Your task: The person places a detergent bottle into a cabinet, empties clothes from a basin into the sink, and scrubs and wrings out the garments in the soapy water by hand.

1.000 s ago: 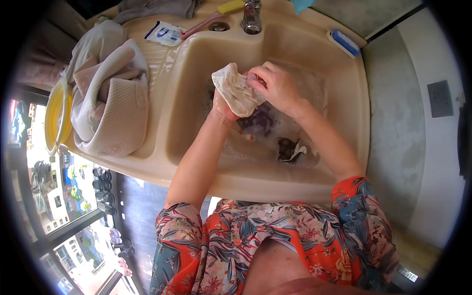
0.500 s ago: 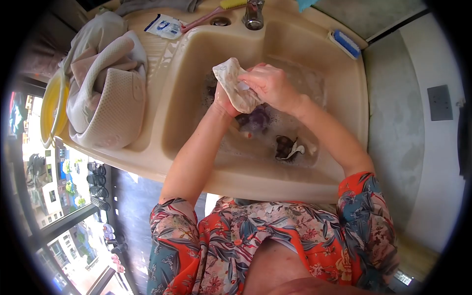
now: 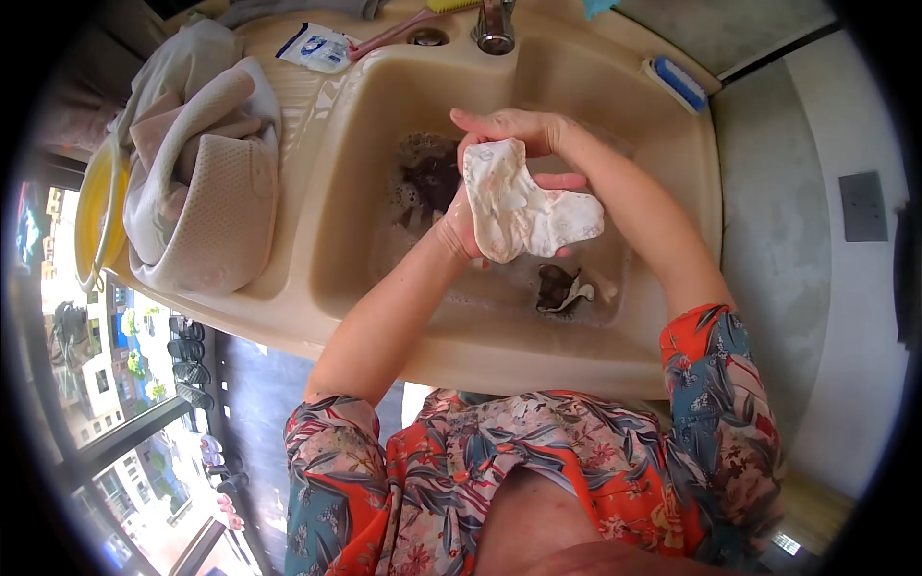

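Note:
A wet white cloth (image 3: 523, 206) with a faint pattern lies spread over my left hand (image 3: 464, 223), above the soapy water of the sink (image 3: 331, 240). The cloth hides most of my left palm and fingers; some fingertips show beyond its edges. My right hand (image 3: 523, 130) is behind the cloth's upper edge, its fingers partly spread and touching my left hand. Dark cloth (image 3: 432, 180) sits in the suds to the left. A small dark item with a white edge (image 3: 562, 290) is in the water below the hands.
On the left drainboard a light mesh basket (image 3: 226, 211) holds pale cloth, beside a yellow basin (image 3: 101, 206). A white packet (image 3: 317, 48), a pink-handled brush (image 3: 394, 35) and the tap (image 3: 495, 29) line the back. A blue brush (image 3: 678, 84) rests at the back right.
The white cloth, earlier bunched and pinched by my right hand, now lies opened out toward the right. My right hand has moved from the cloth's front to behind its upper edge.

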Motion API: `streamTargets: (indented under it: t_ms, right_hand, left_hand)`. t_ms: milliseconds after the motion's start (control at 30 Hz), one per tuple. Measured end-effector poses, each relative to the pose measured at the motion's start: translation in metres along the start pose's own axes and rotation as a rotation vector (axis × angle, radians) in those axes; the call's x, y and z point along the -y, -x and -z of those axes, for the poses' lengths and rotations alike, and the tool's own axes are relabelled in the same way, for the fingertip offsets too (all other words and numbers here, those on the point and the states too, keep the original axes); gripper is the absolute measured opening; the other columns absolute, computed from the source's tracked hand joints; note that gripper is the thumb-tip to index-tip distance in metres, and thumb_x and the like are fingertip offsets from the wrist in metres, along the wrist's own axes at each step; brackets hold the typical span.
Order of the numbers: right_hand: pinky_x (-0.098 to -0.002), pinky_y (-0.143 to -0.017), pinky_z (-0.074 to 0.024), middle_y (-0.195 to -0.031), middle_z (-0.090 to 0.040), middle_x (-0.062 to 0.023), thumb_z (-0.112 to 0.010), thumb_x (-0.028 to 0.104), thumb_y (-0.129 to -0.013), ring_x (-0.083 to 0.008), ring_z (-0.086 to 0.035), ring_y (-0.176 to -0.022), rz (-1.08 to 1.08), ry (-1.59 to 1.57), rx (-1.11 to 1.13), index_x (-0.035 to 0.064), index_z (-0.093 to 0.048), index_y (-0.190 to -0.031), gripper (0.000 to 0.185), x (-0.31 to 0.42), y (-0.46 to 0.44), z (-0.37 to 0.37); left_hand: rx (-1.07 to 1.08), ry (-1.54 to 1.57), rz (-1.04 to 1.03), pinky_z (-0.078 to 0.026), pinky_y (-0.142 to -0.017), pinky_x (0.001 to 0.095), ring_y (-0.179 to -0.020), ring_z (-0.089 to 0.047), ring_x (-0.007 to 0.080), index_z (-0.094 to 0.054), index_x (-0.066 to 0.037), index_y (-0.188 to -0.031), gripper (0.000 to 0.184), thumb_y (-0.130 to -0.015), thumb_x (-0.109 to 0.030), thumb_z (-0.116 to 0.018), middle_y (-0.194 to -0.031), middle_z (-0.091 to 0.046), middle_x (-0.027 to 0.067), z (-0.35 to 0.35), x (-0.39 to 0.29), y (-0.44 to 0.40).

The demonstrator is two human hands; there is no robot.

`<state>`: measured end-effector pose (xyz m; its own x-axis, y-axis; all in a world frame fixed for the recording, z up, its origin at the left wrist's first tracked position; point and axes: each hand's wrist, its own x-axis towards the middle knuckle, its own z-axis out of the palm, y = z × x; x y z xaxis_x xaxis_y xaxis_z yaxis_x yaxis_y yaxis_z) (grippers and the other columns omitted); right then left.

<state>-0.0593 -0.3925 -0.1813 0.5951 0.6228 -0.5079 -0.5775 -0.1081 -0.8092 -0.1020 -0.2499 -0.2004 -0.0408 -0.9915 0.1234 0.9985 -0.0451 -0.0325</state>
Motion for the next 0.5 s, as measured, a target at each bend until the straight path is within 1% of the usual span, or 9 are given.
streamTargets:
  t_ms: [67, 100, 200, 233, 267, 333, 367, 467, 500]
  right_hand:
    - [-0.0230, -0.062, -0.0422, -0.073, -0.056, -0.0007, -0.055, 0.049, -0.077, -0.0093, -0.052, -0.067, 0.031, 0.049, -0.147, 0.0056, -0.060, -0.080, 0.044, -0.021, 0.006, 0.010]
    - [-0.0217, -0.056, -0.0431, -0.067, -0.056, 0.0004, -0.058, 0.047, -0.077, -0.0082, -0.052, -0.060, 0.047, 0.075, -0.220, 0.0063, -0.060, -0.075, 0.041, -0.026, 0.009, 0.013]
    - [-0.0197, -0.043, -0.0369, -0.061, -0.053, 0.0036, -0.061, 0.038, -0.077, -0.0057, -0.048, -0.051, 0.231, 0.126, -0.474, 0.0087, -0.060, -0.071, 0.030, -0.016, 0.031, 0.013]
    - [-0.0200, -0.042, -0.0358, -0.061, -0.053, 0.0053, -0.061, 0.031, -0.078, -0.0048, -0.048, -0.050, 0.264, 0.238, -0.537, 0.0091, -0.058, -0.067, 0.025, -0.016, 0.032, 0.019]
    - [-0.0205, -0.043, -0.0361, -0.060, -0.054, 0.0045, -0.061, 0.030, -0.078, -0.0049, -0.047, -0.049, 0.312, 0.367, -0.595, 0.0086, -0.057, -0.067, 0.025, -0.012, 0.038, 0.010]
    - [-0.0216, -0.043, -0.0369, -0.058, -0.054, 0.0028, -0.062, 0.029, -0.077, -0.0051, -0.046, -0.047, 0.401, 0.628, -0.701, 0.0076, -0.056, -0.066, 0.024, -0.006, 0.051, -0.030]
    - [-0.0254, -0.044, -0.0402, -0.059, -0.057, -0.0027, -0.060, 0.024, -0.075, -0.0101, -0.049, -0.045, 0.519, 0.983, -0.818, 0.0063, -0.055, -0.066, 0.021, -0.014, 0.054, -0.050]
    - [-0.0306, -0.045, -0.0420, -0.061, -0.056, -0.0068, -0.056, 0.019, -0.073, -0.0183, -0.053, -0.048, 0.842, 1.418, -1.093, 0.0076, -0.054, -0.066, 0.013, -0.067, 0.022, -0.073]
    - [-0.0316, -0.045, -0.0421, -0.061, -0.056, -0.0065, -0.055, 0.018, -0.073, -0.0199, -0.054, -0.050, 0.782, 1.401, -1.141, 0.0078, -0.054, -0.067, 0.012, -0.073, 0.015, -0.069]
  left_hand:
    - [0.025, -0.024, -0.044, -0.039, -0.076, 0.0636, -0.110, -0.038, 0.0468, -0.032, -0.007, -0.127, 0.071, -0.080, -0.060, -0.030, -0.126, -0.037, 0.0207, 0.006, -0.001, 0.002]
    - [-0.013, -0.023, -0.055, -0.038, -0.075, 0.0642, -0.110, -0.038, 0.0475, -0.034, -0.009, -0.126, 0.068, -0.081, -0.059, -0.030, -0.126, -0.038, 0.0200, 0.009, 0.001, 0.002]
    - [-0.129, -0.046, -0.090, -0.039, -0.073, 0.0653, -0.107, -0.040, 0.0476, -0.038, -0.013, -0.123, 0.059, -0.083, -0.056, -0.030, -0.123, -0.040, 0.0182, 0.010, 0.007, 0.001]
    - [-0.164, -0.067, -0.115, -0.039, -0.073, 0.0651, -0.106, -0.042, 0.0463, -0.040, -0.013, -0.122, 0.057, -0.084, -0.054, -0.030, -0.122, -0.042, 0.0177, 0.008, 0.007, 0.001]
    - [-0.200, -0.088, -0.140, -0.039, -0.072, 0.0649, -0.105, -0.044, 0.0451, -0.041, -0.013, -0.121, 0.054, -0.085, -0.051, -0.030, -0.121, -0.043, 0.0172, 0.007, 0.007, 0.001]
    - [-0.156, -0.073, -0.179, -0.040, -0.077, 0.0596, -0.104, -0.046, 0.0397, -0.041, -0.009, -0.120, 0.052, -0.086, -0.048, -0.030, -0.119, -0.045, 0.0162, 0.010, 0.001, -0.001]
    - [-0.131, -0.065, -0.203, -0.041, -0.079, 0.0569, -0.104, -0.047, 0.0370, -0.042, -0.008, -0.119, 0.051, -0.087, -0.046, -0.030, -0.118, -0.046, 0.0157, 0.012, -0.003, -0.001]
    - [-0.259, 0.095, -0.157, -0.040, -0.087, 0.0443, -0.105, -0.047, 0.0299, -0.043, -0.001, -0.117, 0.051, -0.088, -0.041, -0.027, -0.116, -0.047, 0.0147, 0.019, -0.010, 0.001]
    - [-0.218, 0.044, -0.223, -0.037, -0.091, 0.0359, -0.107, -0.045, 0.0279, -0.042, 0.004, -0.114, 0.052, -0.089, -0.038, -0.024, -0.116, -0.047, 0.0151, 0.030, -0.010, 0.002]
